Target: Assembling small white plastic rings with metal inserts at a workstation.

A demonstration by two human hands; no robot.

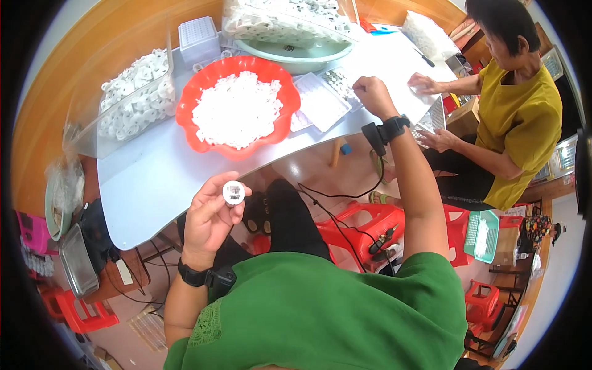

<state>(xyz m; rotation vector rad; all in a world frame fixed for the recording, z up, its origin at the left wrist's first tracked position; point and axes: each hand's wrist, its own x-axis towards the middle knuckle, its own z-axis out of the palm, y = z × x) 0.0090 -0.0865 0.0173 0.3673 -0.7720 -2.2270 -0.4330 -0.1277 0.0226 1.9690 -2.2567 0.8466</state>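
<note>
Left grip (214,216) with disc (234,193) near table edge (137,241)

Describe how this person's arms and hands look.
Left hand and right hand are bare. Black wrist straps carry boxy black devices; a black cable hangs by the right one. The green sleeves are short, the left bearing a lacy pattern.

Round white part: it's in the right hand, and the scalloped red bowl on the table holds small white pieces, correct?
Not quite: the head view shows the round white part in the left hand. The scalloped red bowl on the table does hold small white pieces.
</note>
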